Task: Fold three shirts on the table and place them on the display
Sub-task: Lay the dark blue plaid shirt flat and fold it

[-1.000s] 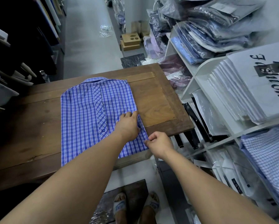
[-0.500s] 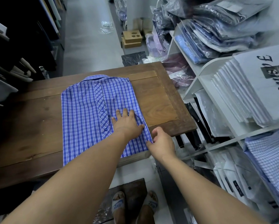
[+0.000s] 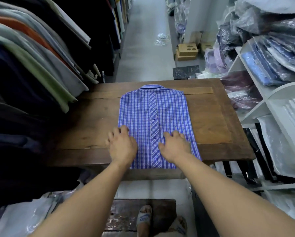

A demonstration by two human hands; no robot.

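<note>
A blue checked shirt (image 3: 153, 117) lies flat on the brown wooden table (image 3: 210, 120), sides folded in, collar at the far end, button strip down the middle. Its hem reaches the near table edge. My left hand (image 3: 122, 146) rests palm down on the shirt's lower left edge, fingers spread, partly on the wood. My right hand (image 3: 175, 146) presses flat on the lower right part of the shirt, just right of the button strip. Neither hand grips the cloth.
Hanging garments (image 3: 40, 53) crowd the left side right up to the table. White shelves (image 3: 263, 100) with bagged and stacked shirts stand at the right. Cardboard boxes (image 3: 187, 51) and plastic bags lie on the floor aisle beyond the table. My sandalled feet (image 3: 144, 218) are below.
The view swung left and centred on the shirt. My left hand slid from the shirt's lower right to its lower left edge. My right hand moved from the table edge onto the shirt.
</note>
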